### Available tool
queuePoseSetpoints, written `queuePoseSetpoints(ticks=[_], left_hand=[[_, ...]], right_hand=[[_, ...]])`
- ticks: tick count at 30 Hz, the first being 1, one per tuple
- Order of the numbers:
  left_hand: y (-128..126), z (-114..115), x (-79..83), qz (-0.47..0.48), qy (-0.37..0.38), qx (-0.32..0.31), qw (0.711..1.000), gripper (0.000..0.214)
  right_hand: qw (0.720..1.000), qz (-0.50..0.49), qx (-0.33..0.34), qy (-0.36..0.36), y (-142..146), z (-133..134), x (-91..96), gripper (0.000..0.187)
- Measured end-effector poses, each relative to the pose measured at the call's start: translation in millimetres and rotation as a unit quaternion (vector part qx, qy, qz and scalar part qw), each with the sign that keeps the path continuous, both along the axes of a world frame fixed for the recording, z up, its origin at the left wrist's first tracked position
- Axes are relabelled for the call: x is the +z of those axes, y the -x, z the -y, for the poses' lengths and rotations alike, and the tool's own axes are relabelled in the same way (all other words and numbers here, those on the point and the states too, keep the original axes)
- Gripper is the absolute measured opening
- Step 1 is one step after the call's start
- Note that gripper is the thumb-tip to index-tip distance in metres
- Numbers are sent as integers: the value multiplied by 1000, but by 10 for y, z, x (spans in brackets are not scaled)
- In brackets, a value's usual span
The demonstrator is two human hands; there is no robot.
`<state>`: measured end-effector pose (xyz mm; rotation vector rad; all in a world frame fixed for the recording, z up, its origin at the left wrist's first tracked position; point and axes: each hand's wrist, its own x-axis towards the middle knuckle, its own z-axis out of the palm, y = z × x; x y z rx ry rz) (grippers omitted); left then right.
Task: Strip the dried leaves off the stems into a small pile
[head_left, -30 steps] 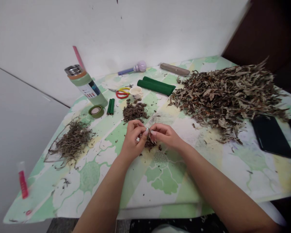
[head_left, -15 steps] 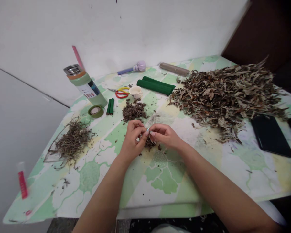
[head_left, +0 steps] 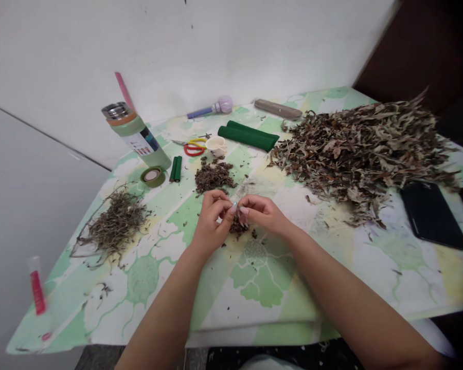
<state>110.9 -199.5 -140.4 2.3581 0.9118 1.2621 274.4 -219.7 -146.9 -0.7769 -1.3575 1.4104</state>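
My left hand (head_left: 210, 221) and my right hand (head_left: 263, 213) meet fingertip to fingertip over the middle of the table. Both are closed in a pinch on a small piece of dried leaf (head_left: 235, 208) held between them. Right under the fingers lies a little heap of crumbled leaf bits (head_left: 237, 226). A bigger heap of crumbled leaf (head_left: 213, 177) sits just beyond the hands. A large pile of whole dried leaves (head_left: 360, 149) covers the table to the right. A pile of bare stems (head_left: 113, 226) lies to the left.
The table (head_left: 262, 288) has a green leaf-patterned cover. At the back stand a green flask (head_left: 137, 134), a tape roll (head_left: 153, 176), green rolls (head_left: 175, 168), scissors (head_left: 193, 146), a small cup (head_left: 216, 146) and folded green cloth (head_left: 249, 135). A black phone (head_left: 432, 216) lies right.
Almost nothing has moved. My fingers shift slightly against each other on the leaf piece; the hands stay at the same spot.
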Motion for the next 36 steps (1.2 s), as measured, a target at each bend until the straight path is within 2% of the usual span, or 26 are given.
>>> queuePoseSetpoints(ticks=[9, 21, 29, 36], left_hand=[[-5, 6, 6, -12, 16, 4, 1000, 11], [-14, 6, 5, 8, 38, -23, 999, 12], [-2, -6, -11, 12, 42, -35, 998, 13], [7, -8, 1, 3, 46, -31, 998, 16]], right_hand=[[999, 35, -9, 0, -3, 12, -7, 15], [1000, 3, -10, 16, 6, 8, 14, 12], [1000, -3, 5, -19, 16, -1, -10, 11], [1000, -11, 17, -17, 3, -10, -32, 13]])
